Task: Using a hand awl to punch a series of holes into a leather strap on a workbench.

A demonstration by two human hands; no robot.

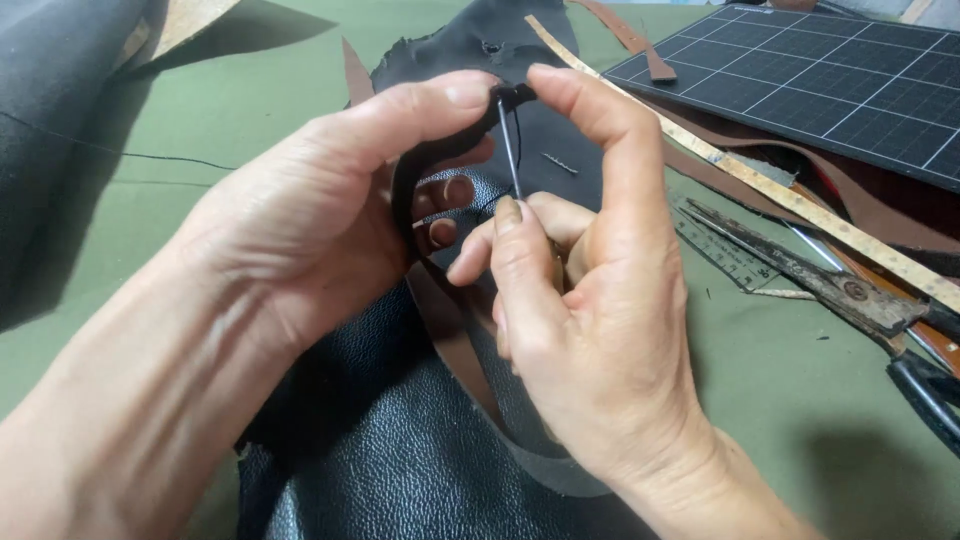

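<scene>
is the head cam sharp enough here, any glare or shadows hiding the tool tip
Head view: the hands are sharp, with the left hand and right hand evenly lit; soft sheen on the grained black leather, no harsh glare; the thin metal tool reads clearly, though its tip is hidden in the dark strap end; a dark shadow falls on the green mat at lower right.
</scene>
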